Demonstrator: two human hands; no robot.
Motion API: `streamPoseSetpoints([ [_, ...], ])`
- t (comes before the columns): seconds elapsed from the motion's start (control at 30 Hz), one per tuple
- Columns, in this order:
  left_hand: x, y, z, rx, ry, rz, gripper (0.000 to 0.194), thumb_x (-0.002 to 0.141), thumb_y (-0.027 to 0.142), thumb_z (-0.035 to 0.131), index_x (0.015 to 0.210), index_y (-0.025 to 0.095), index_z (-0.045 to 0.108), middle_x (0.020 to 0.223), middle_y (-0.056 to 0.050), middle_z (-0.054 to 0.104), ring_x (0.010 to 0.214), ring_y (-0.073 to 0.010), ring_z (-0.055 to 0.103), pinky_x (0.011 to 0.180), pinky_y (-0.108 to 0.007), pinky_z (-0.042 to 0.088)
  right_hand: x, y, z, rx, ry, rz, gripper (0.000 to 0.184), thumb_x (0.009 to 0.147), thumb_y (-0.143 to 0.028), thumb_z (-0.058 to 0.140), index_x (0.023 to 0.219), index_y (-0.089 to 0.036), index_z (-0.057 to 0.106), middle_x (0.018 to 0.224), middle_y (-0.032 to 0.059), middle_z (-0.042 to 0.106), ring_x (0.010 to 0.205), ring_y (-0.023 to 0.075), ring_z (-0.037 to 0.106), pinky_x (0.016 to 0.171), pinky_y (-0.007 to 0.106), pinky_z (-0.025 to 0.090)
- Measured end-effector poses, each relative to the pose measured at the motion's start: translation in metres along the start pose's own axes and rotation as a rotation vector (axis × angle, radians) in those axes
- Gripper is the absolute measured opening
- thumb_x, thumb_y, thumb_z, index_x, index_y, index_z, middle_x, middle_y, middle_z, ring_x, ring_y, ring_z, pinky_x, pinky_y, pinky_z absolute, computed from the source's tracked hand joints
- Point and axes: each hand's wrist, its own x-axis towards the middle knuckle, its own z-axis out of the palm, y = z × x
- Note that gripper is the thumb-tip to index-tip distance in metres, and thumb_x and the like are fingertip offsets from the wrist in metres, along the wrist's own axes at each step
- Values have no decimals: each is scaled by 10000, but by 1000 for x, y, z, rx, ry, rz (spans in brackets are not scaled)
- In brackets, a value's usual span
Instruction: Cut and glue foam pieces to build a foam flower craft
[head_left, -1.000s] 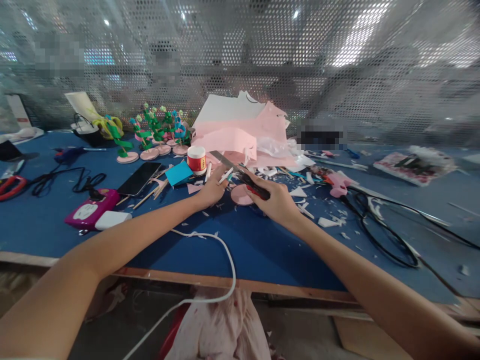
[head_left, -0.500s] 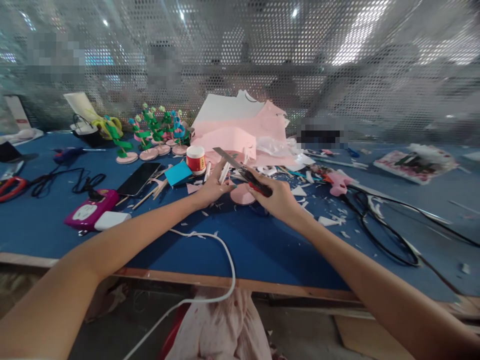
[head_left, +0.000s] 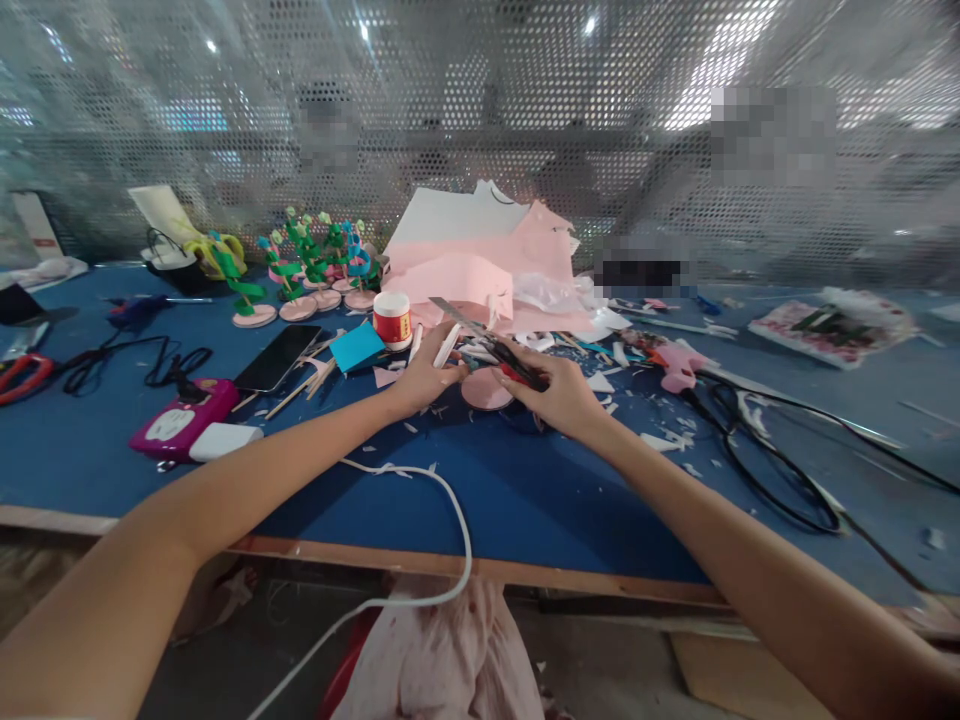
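My right hand [head_left: 551, 395] is closed round the black and red handle of a utility knife [head_left: 517, 360], its long blade out and pointing up and left. My left hand [head_left: 424, 382] is closed, with a narrow white strip [head_left: 448, 343] standing up between thumb and fingers. The blade's tip is close above that hand; whether it touches the strip I cannot tell. Between and below both hands a round pink disc [head_left: 486, 390] lies flat on the blue table [head_left: 540, 510]. Just behind the left hand stands a white tub with a red label [head_left: 392, 320].
Pink and white sheets [head_left: 480, 260] are piled at the back. Several green paper spiral plants on pink bases [head_left: 251, 315] stand back left. A phone [head_left: 279, 358], a purple power socket [head_left: 184, 420] and a white cable [head_left: 450, 490] lie left. A pink glue gun [head_left: 679, 365] with black cord lies right, among scraps.
The knife has shifted slightly right and its blade sits a little lower. My right hand has moved slightly with it. My left hand stays nearly in place with the white strip.
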Motion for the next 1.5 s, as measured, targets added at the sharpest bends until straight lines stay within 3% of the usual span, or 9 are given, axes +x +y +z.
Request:
streamPoseSetpoints([
  [0.97,1,-4,-2,121,22,77,481,654,80,569,1111,214,503,969,-31,497,791,-113,500,771,-286,469,-2,-3,-1,-26,-5,-50,498,754,-222,587,1241,-120,566,1059,54,687,966,252,644,805,301,515],
  [1.17,3,-6,-2,186,-23,90,486,636,62,559,1101,194,508,958,-31,515,728,-95,484,730,-268,468,-3,-3,1,-9,-11,-74,475,764,-230,575,1221,-103,581,1168,80,624,1030,273,617,836,319,505],
  [1.37,0,2,-2,250,-107,45,483,619,52,538,1084,179,521,877,-17,484,670,-86,476,639,-232,443,-2,-3,3,18,-38,-48,455,767,-275,578,1189,-107,608,1201,85,599,1037,283,614,866,349,497],
  [1.5,0,2,-2,218,-98,31,456,636,69,569,1076,180,524,897,-23,502,675,-86,483,638,-231,443,-2,-7,3,35,-40,-33,437,775,-301,572,1155,-94,629,1166,88,625,1009,276,628,851,343,501],
])
